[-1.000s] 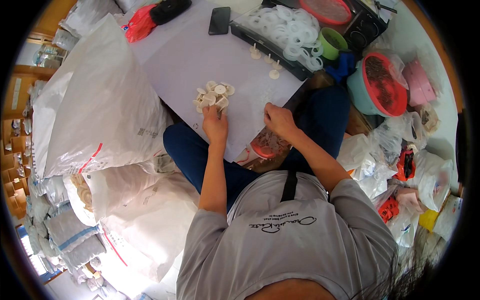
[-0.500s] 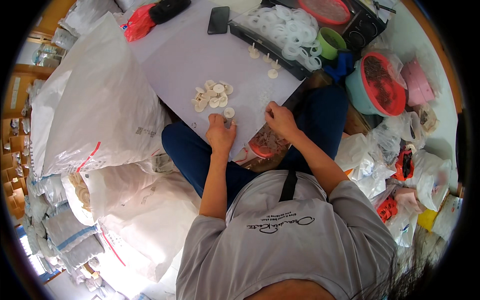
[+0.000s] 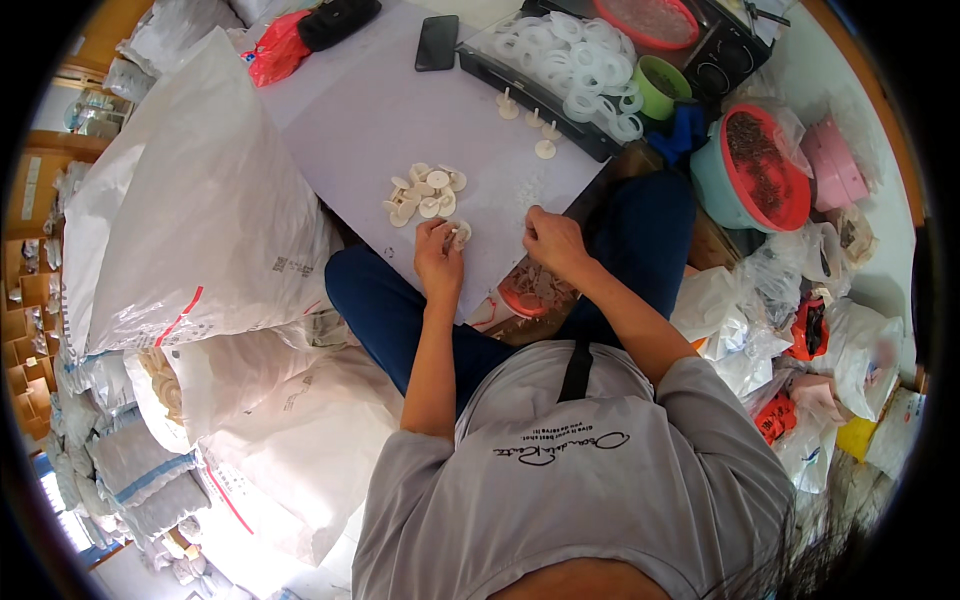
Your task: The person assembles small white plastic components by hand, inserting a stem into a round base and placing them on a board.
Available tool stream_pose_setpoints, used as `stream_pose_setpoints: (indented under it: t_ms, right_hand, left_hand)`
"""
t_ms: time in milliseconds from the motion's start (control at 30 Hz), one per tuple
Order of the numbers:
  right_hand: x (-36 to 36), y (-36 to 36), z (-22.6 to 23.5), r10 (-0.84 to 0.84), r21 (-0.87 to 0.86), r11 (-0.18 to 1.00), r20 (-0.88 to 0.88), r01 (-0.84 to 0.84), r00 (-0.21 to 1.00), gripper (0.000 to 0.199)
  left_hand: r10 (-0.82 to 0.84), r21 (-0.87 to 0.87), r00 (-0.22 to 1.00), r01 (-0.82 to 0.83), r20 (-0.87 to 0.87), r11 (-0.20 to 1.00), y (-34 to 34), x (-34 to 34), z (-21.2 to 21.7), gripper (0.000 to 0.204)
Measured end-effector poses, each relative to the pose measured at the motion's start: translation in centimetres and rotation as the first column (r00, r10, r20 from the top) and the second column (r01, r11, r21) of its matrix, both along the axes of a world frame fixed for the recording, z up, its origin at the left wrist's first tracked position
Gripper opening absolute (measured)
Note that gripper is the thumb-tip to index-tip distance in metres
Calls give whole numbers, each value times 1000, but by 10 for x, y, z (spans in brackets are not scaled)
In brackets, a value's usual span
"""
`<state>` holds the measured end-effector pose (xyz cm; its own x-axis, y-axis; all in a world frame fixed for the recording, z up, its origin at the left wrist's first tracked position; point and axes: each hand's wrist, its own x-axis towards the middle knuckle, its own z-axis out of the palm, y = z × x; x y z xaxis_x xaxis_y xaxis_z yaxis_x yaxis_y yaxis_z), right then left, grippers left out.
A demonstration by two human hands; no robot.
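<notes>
On the pale board (image 3: pixel 350 130) my left hand (image 3: pixel 438 262) pinches a cream round disc (image 3: pixel 461 234) between thumb and fingers. Just beyond it lies a loose pile of similar cream discs (image 3: pixel 427 190), some with short stems. My right hand (image 3: pixel 556 243) is at the board's right edge, its thumb and fingers pressed together; whatever they may hold is too small to make out. Tiny clear pieces (image 3: pixel 530 188) are scattered just past its fingertips. Farther off, several stemmed discs (image 3: pixel 545 149) stand in a row, stems up, beside a black tray (image 3: pixel 530 95).
Translucent rings (image 3: pixel 585 65) fill the tray, with a green cup (image 3: pixel 660 88) beside it. A phone (image 3: pixel 437 43) lies on the far side. Large white sacks (image 3: pixel 190 200) crowd the left; a basin (image 3: pixel 708 170) and plastic bags (image 3: pixel 770 290) stand right. A red dish (image 3: pixel 530 300) sits below the board.
My left hand has closed on the single disc that lay in front of it, its fingers shifting slightly away from me. My right hand has moved slightly left.
</notes>
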<state>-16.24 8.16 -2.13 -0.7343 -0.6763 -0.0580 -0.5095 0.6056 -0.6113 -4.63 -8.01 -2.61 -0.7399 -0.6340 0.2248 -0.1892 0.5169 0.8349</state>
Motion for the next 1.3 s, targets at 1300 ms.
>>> stream_pose_setpoints:
  t_ms: [1300]
  right_hand:
    - [51,0,41,257,-385,922,520,-45,815,8]
  left_hand:
    - [-96,738,991,136,-96,661,52,51,28,8]
